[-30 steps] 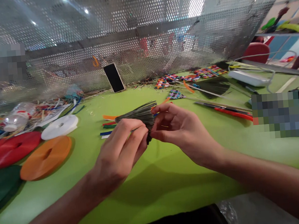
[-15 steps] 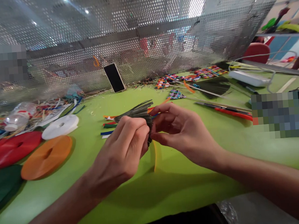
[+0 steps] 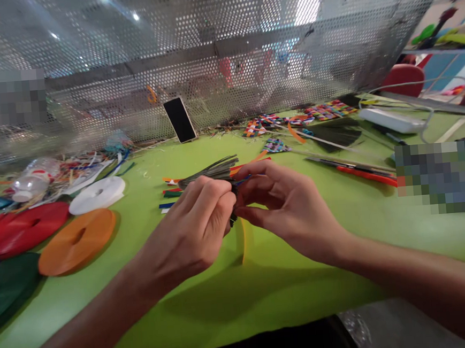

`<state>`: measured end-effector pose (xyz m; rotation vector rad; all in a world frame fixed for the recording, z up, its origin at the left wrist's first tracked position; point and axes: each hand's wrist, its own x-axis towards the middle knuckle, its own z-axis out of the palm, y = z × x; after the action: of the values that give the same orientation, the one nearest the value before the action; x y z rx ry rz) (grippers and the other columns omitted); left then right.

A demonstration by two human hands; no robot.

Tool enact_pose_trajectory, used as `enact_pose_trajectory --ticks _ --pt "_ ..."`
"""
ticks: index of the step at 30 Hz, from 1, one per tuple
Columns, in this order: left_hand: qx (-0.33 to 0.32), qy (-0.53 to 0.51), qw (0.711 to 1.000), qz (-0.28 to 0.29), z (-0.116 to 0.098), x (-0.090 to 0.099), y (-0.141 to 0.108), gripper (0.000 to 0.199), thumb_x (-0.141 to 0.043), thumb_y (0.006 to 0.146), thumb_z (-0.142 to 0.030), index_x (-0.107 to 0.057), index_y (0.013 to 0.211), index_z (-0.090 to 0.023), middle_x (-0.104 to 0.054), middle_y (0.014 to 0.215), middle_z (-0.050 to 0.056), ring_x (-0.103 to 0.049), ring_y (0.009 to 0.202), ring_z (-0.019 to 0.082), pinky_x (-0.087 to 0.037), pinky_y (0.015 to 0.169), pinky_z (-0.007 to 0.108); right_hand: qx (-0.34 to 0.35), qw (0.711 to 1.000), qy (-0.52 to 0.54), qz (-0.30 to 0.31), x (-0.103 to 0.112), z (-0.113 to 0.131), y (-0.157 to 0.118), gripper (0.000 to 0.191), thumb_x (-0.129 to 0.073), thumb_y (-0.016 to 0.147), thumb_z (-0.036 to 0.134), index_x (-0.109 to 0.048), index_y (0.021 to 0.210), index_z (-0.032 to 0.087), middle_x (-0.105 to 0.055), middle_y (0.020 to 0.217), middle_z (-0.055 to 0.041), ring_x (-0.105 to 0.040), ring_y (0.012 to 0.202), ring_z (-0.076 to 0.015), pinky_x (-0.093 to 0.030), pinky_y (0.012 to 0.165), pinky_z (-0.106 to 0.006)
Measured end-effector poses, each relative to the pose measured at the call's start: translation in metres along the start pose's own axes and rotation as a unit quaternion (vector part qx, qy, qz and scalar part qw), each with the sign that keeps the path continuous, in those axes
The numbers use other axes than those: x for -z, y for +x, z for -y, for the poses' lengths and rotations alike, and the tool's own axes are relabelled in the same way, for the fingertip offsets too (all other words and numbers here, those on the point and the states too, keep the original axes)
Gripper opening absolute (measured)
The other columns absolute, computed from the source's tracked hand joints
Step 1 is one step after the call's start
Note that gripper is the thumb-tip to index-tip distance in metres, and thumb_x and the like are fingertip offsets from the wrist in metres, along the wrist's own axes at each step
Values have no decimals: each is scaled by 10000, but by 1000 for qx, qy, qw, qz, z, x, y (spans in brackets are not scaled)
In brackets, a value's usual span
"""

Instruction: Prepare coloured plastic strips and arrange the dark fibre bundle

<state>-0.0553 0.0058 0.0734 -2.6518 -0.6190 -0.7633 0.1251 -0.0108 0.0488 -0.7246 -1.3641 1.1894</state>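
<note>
Near the middle of the green table, my left hand [image 3: 204, 219] is wrapped round a bundle of thin dark strands [image 3: 212, 170], which fan out above its knuckles. My right hand [image 3: 279, 202] meets it from the right, its fingertips closed on the dark bundle's edge beside my left fingers. Coloured strips [image 3: 171, 192] in blue, green, red, orange and white stick out left of the hands, and an orange strip [image 3: 244, 243] hangs below them. Where the fingertips meet, the detail is hidden.
Orange [image 3: 63, 251], red [image 3: 45, 223], white [image 3: 109, 197] and green [image 3: 7, 283] strip rolls lie left. A phone [image 3: 180, 119] leans on the mesh panel [image 3: 191, 54]. Red-handled scissors [image 3: 365, 176], woven pieces [image 3: 276, 145] and a white power strip [image 3: 393, 121] lie to the right.
The view has shifted slightly, so the table items appear a little further right. My left hand has tilted slightly over the bundle; both hands keep hold of it.
</note>
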Motion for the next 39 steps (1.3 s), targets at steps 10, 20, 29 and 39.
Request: enact_pose_trajectory --ticks 10,20,29,39 --pt "-1 20 1000 -1 3 -5 0 183 -468 886 -48 -512 1022 -162 -553 955 85 -564 887 200 -521 802 354 -14 1000 10 -9 1 -3 1 299 -744 767 221 -558 1001 207 -649 820 -7 -657 793 -152 -565 768 -327" --pt "1 6 999 -32 6 -12 -4 208 -493 885 -56 -501 1047 -186 -543 966 77 -527 886 195 -512 767 349 3 999 18 -30 -7 -8 -2 335 -742 757 203 -540 1024 220 -655 846 -12 -665 812 -164 -576 777 -345" --pt "31 -17 997 -73 3 -15 -4 224 -548 863 -44 -521 1043 -174 -583 956 72 -575 881 178 -520 763 325 36 998 -15 -53 -5 -11 -2 369 -674 731 78 -551 1056 203 -616 739 32 -653 751 -133 -550 713 -278" --pt "42 42 991 -121 -4 -16 -7 230 -591 860 -61 -587 1060 -173 -651 985 81 -631 918 194 -525 837 339 69 995 -51 -57 -6 -14 -2 358 -639 748 78 -543 1067 208 -603 734 39 -652 742 -132 -535 712 -280"
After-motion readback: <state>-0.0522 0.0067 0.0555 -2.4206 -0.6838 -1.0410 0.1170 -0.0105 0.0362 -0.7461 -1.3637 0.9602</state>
